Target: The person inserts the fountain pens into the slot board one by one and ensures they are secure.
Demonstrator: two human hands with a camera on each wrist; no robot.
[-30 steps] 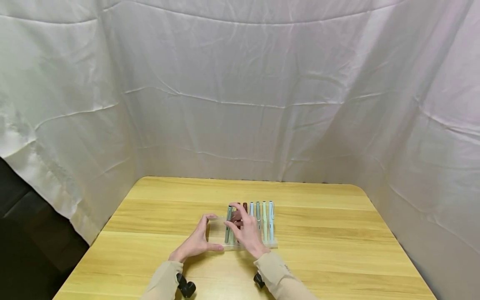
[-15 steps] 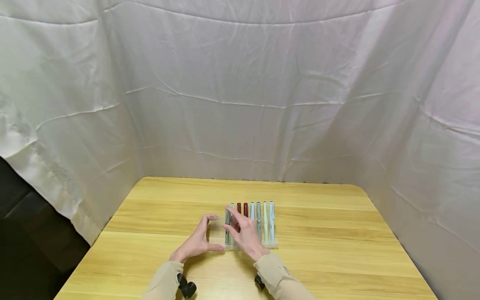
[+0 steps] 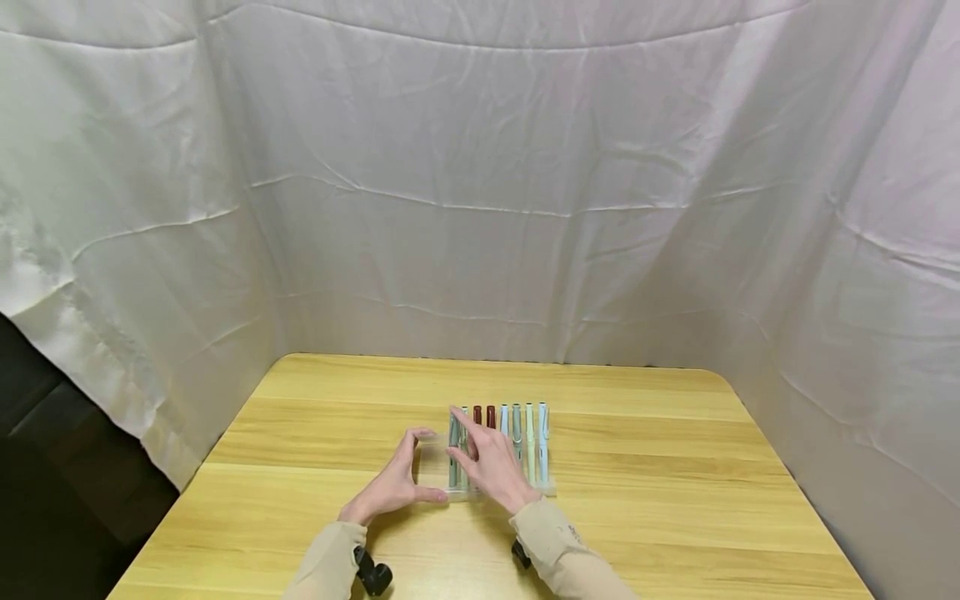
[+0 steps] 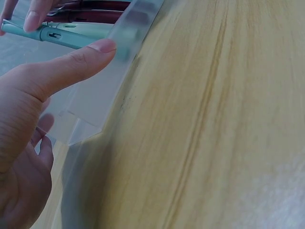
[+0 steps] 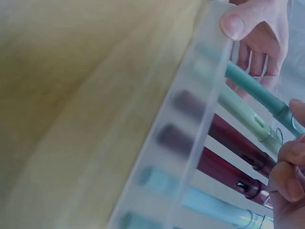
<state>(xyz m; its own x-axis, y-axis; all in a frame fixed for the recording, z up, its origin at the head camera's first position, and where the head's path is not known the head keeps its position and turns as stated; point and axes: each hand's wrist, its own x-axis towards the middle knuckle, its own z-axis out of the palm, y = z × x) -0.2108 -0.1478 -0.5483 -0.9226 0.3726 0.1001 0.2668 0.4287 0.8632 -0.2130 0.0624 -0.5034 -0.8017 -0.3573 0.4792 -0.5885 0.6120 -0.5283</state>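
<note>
A translucent pen tray (image 3: 432,462) holds a row of capped pens. My left hand (image 3: 393,482) grips its left end, thumb (image 4: 90,57) along the near wall and fingers at the far side. My right hand (image 3: 491,467) reaches over the row; its thumb and index finger pinch the leftmost pen, a teal one (image 5: 257,90), near its cap. This pen lies straight in the tray. Beside it come a pale green pen (image 5: 243,109) and two dark red pens (image 5: 231,138), partly covered by my right hand in the head view.
Further right in the tray lie a light blue pen (image 3: 504,414), a grey-teal pen (image 3: 517,425), another pale green pen (image 3: 530,442) and a light blue one (image 3: 543,450). The wooden table (image 3: 675,475) spreads around the tray, with pale curtains (image 3: 480,208) behind and at the sides.
The teal pen, tilted a second ago, now lies straight in line with the others. My right hand has shifted slightly left with it; the left hand stays on the tray.
</note>
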